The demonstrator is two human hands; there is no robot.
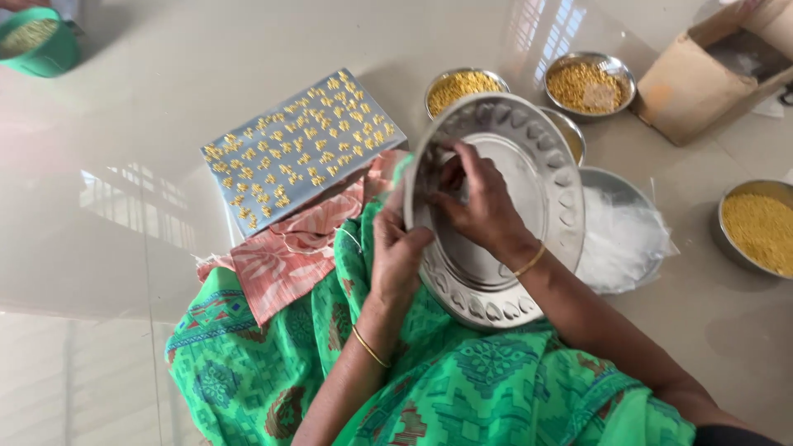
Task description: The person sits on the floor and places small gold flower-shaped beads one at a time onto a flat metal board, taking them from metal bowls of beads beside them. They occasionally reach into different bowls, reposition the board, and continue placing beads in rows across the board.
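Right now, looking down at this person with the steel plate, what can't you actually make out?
- Head view: the right hand covers whatever its fingertips pinch on the round embossed steel plate.
- The tilted plate hides most of a small steel bowl behind it.
- The open brown cardboard box is cut off by the top edge.
- The green plastic tub is cut off at the corner.

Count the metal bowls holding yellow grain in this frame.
3: one bowl behind the tilted steel plate, a second bowl to its right beside the cardboard box, a third bowl at the right edge. Another bowl's contents are hidden behind the plate.
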